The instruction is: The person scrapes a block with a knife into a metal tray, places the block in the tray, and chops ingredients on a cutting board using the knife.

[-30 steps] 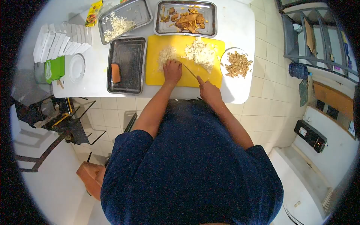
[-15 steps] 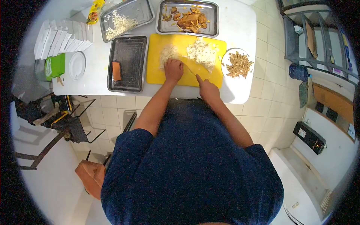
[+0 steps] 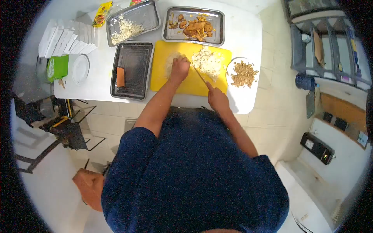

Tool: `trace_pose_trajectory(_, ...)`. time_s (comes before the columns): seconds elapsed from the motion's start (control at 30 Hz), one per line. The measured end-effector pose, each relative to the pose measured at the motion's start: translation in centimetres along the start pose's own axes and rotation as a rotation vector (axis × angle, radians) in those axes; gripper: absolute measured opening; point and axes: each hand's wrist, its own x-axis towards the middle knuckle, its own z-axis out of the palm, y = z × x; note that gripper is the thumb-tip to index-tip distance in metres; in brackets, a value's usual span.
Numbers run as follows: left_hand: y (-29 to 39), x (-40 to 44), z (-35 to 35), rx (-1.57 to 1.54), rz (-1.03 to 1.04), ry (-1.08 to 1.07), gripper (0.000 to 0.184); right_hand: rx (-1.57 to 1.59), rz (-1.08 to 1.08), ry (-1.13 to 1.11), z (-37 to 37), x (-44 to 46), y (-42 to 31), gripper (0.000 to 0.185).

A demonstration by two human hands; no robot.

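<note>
My right hand (image 3: 218,99) is wrapped round the handle of a knife (image 3: 200,74), its blade slanting up and left over the yellow cutting board (image 3: 163,82). My left hand (image 3: 180,69) has its fingers curled down on a pile of pale, finely cut food (image 3: 169,62) on the board's left half. The knife tip lies close to those fingers. Right of the blade rests a second heap of pale chopped food (image 3: 209,61). What exactly sits under the left fingertips is hidden.
Behind the board, a metal tray (image 3: 166,34) holds browned fried pieces; another tray (image 3: 156,24) holds pale shreds. A dark tray (image 3: 134,62) contains an orange-brown block (image 3: 120,77). At right stands a white plate (image 3: 232,86) of brown chopped pieces (image 3: 244,73). White boxes (image 3: 68,37) line the left.
The knife has drawn back toward my body, its blade now pointing more steeply away from me. My left hand stays on the pale pile. The whole view has shifted slightly.
</note>
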Motion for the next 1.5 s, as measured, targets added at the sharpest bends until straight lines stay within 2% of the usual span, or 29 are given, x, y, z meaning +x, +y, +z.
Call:
trace_pose_trajectory(0.07,-0.3,-0.2,-0.2,0.054,0.101,-0.030,0.019,0.007,0.015,-0.006,-0.6,-0.5,-0.1,0.049)
trace_pose_trajectory(0.27,0.7,-2.0,-0.4,-0.025,-0.009,-0.054,0.010,0.078,0.003,-0.007,0.2,-1.2,0.2,0.051)
trace_pose_trajectory(0.37,0.6,-3.3,0.3,-0.252,-0.237,-0.103,0.012,0.070,-0.018,0.009,1.4,-1.3,0.2,0.052)
trace_pose_trajectory(0.47,1.2,-3.5,0.1,-0.234,-0.408,-0.186,0.014,0.063,-0.026,0.021,1.4,-0.7,0.0,0.051)
trace_pose_trajectory(0.57,1.8,-4.5,0.2,-0.226,-0.381,0.034,0.012,0.109,-0.082,0.044,2.4,-0.5,0.2,0.052)
trace_pose_trajectory(0.77,2.3,-4.0,0.1,-0.220,-0.448,-0.065,0.013,0.093,-0.121,0.056,2.6,-0.5,0.4,0.052)
trace_pose_trajectory(1.07,2.6,-4.4,-0.4,-0.219,-0.441,-0.053,0.017,0.090,-0.190,0.061,4.0,0.0,0.7,0.052)
trace_pose_trajectory(1.17,2.5,-4.7,0.1,-0.225,-0.445,-0.043,0.019,0.051,-0.160,0.046,3.6,0.1,0.2,0.052)
trace_pose_trajectory(1.27,2.5,-4.7,0.6,-0.167,-0.455,-0.090,0.019,0.039,-0.166,0.023,3.8,0.4,0.3,0.060)
trace_pose_trajectory(1.5,2.0,-4.9,0.9,-0.214,-0.429,-0.049,0.020,0.028,-0.170,0.019,3.8,0.5,0.2,0.059)
